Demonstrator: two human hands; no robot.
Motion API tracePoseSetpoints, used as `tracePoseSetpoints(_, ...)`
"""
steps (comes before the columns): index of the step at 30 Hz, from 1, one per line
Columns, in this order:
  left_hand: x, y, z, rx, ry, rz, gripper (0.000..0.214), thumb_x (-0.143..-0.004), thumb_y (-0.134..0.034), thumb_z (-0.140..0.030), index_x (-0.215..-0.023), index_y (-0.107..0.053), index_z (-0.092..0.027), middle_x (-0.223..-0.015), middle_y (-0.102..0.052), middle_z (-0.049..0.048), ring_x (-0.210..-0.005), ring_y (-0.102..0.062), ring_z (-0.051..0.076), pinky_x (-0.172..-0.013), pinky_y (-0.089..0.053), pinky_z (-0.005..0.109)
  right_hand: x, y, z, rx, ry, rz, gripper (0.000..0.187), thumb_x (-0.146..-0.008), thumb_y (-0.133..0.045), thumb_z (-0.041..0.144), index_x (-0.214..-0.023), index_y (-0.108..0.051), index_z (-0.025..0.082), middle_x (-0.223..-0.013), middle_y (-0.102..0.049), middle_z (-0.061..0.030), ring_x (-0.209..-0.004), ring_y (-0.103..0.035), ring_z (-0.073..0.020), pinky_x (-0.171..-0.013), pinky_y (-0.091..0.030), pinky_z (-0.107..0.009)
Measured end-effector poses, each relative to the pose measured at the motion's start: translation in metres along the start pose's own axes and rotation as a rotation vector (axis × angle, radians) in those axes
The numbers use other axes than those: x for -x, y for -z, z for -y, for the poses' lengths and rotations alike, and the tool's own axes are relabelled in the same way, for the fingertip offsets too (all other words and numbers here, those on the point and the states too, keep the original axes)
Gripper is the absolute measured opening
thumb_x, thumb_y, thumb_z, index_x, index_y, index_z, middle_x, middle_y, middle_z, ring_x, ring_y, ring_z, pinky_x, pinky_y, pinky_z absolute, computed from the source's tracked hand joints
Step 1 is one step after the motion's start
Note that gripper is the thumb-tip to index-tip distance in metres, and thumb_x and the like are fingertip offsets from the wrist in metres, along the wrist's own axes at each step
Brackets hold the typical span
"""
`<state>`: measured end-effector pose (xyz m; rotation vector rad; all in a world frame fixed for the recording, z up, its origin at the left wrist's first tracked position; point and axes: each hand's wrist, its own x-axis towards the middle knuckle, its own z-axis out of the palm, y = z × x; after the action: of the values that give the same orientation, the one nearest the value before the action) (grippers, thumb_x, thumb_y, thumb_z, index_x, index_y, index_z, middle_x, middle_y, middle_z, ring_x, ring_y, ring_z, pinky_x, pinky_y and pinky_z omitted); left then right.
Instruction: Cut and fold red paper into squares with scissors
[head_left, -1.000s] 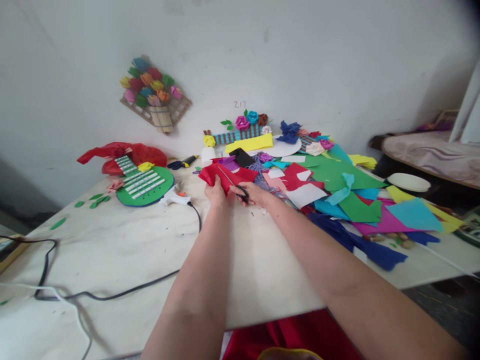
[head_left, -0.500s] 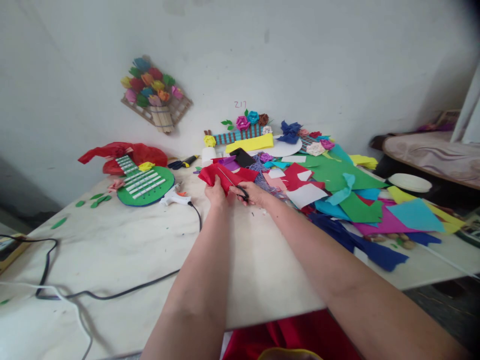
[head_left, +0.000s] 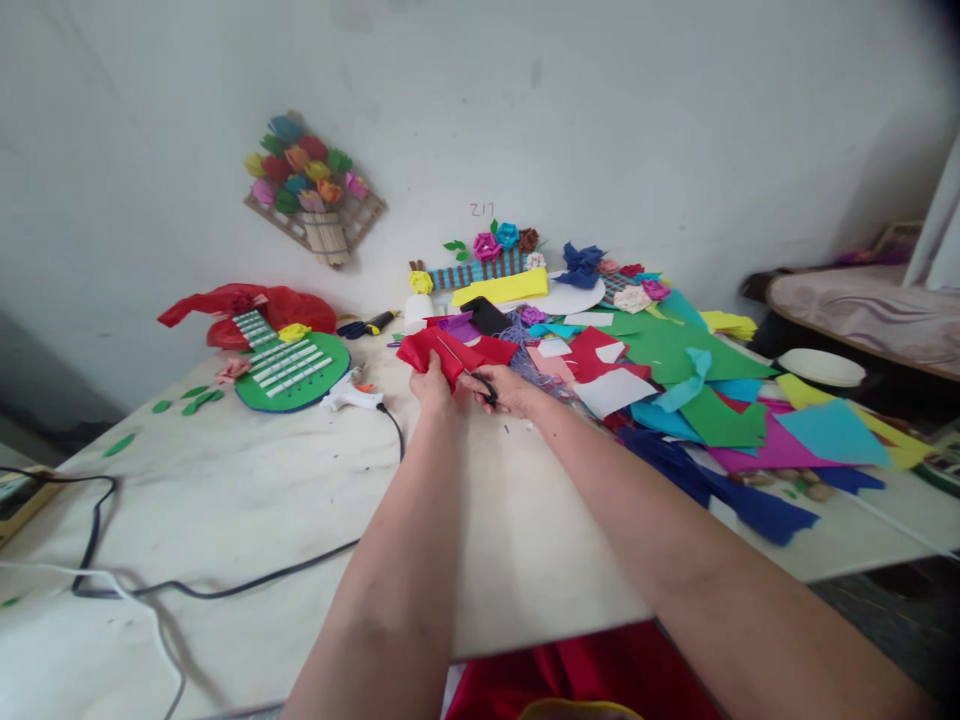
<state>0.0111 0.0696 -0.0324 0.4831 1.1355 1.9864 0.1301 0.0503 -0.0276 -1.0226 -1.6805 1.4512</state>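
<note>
One red sheet [head_left: 418,348] spread beyond left grip [head_left: 432,385].

A flower bouquet [head_left: 307,175] hangs on the wall [head_left: 675,120]; below it, a green disc [head_left: 294,374] lies near a white glue gun [head_left: 352,393]; a black cord [head_left: 210,597] curves over the table [head_left: 247,510]; a white dish [head_left: 821,367] sits at right.

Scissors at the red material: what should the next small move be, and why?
I'd probably close the scissors gently for one short snip. The right hand grips their black handles, one blade shows over the red material, and the left hand pinches its near edge close by. The other blade is hidden, so check that it clears the fingers first.
</note>
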Motion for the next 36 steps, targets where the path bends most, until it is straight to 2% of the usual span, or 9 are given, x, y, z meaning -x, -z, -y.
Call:
tracePoseSetpoints(8,-0.002,-0.001,0.005,0.053,0.007,0.022,0.014,-0.070,-0.062,-0.024,-0.078,-0.056,-0.014,-0.064,-0.058,0.0015,-0.051,-0.054,0.011,-0.051,-0.045,0.023,0.000,0.005,-0.001,-0.038,0.032,0.027,0.029,-0.075,-0.063,0.043,-0.078,-0.054,0.015,-0.052,-0.051,0.0049,-0.034,-0.046,-0.0045,-0.026,-0.022,-0.014)
tracePoseSetpoints(16,0.001,-0.002,0.006,0.084,-0.006,0.054,0.012,-0.069,-0.062,-0.024,-0.074,-0.056,-0.015,-0.064,-0.059,0.0024,-0.049,-0.054,0.011,-0.052,-0.046,0.025,0.002,0.005,0.003,-0.053,0.019,0.009,0.030,-0.075,-0.063,0.043,-0.075,-0.055,0.013,-0.051,-0.051,0.0035,-0.034,-0.045,-0.0044,-0.026,-0.022,-0.014)
tracePoseSetpoints(23,0.000,-0.003,0.007,0.077,-0.004,0.032,0.015,-0.068,-0.062,-0.025,-0.075,-0.055,-0.013,-0.064,-0.058,0.0015,-0.047,-0.052,0.009,-0.049,-0.044,0.022,-0.005,0.006,-0.001,-0.061,0.023,0.000,0.032,-0.075,-0.062,0.044,-0.073,-0.055,0.014,-0.050,-0.050,0.0041,-0.032,-0.043,-0.0035,-0.026,-0.018,-0.013)
tracePoseSetpoints(36,-0.002,-0.003,0.009,0.080,0.000,0.040,0.019,-0.067,-0.062,-0.027,-0.076,-0.055,-0.013,-0.064,-0.056,0.0001,-0.046,-0.050,0.009,-0.046,-0.040,0.021,-0.007,0.003,-0.002,-0.135,-0.003,-0.037,0.033,-0.071,-0.066,0.044,-0.067,-0.051,0.015,-0.047,-0.047,0.0052,-0.032,-0.040,-0.0033,-0.030,-0.026,-0.014)
